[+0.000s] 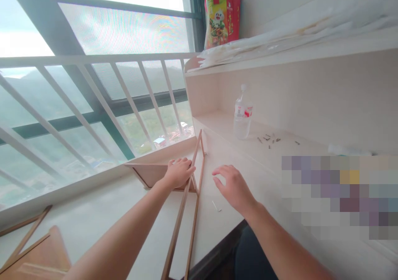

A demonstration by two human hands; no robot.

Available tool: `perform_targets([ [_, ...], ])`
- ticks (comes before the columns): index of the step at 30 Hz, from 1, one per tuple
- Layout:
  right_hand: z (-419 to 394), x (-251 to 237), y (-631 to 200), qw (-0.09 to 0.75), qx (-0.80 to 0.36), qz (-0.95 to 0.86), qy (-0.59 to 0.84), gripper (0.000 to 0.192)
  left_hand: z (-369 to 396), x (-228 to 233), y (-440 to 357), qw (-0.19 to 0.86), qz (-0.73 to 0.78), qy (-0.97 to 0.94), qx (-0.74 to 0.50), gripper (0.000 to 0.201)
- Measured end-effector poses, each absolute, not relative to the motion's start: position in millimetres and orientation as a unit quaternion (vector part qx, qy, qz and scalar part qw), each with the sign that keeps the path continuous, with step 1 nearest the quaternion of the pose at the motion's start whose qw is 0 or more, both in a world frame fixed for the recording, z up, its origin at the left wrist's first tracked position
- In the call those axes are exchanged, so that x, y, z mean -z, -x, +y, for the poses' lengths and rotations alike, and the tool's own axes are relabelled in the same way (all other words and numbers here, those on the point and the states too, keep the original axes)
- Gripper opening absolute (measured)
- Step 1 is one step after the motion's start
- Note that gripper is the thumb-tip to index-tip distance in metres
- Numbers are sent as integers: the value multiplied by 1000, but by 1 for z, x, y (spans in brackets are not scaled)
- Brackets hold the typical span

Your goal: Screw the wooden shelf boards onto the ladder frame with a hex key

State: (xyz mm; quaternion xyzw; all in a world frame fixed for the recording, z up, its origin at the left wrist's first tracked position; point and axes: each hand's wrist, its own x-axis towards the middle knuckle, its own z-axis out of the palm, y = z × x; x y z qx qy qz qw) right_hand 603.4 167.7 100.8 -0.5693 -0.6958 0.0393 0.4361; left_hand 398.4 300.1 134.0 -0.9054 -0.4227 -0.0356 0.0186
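A wooden frame (178, 220) with two long thin rails stands on the pale surface, a brown panel (152, 173) joined to it on the left side. My left hand (180, 173) is closed over the top of the panel, its thumb against the near rail. The undersides of those fingers are hidden. To the right of the frame hovers my right hand (230, 184), fingers curved and apart from the thumb, with nothing in it. Just below it lies a small L-shaped hex key (217, 206).
Several loose screws (269, 139) and a plastic bottle (243, 114) are on the lower shelf. More wooden parts (37, 251) lie at bottom left. White railings (124, 91) and a window border the left. A colourful bag (222, 18) stands on the upper shelf. A blurred patch covers the right.
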Motion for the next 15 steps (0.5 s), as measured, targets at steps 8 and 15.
perform_targets([
  [8, 155, -220, -732, 200, 70, -509, 834, 15, 285, -143, -401, 18, -449, 894, 3, 36],
  [15, 178, -211, -765, 42, -4, -478, 877, 24, 277, -147, -396, 12, -444, 896, 2, 35],
])
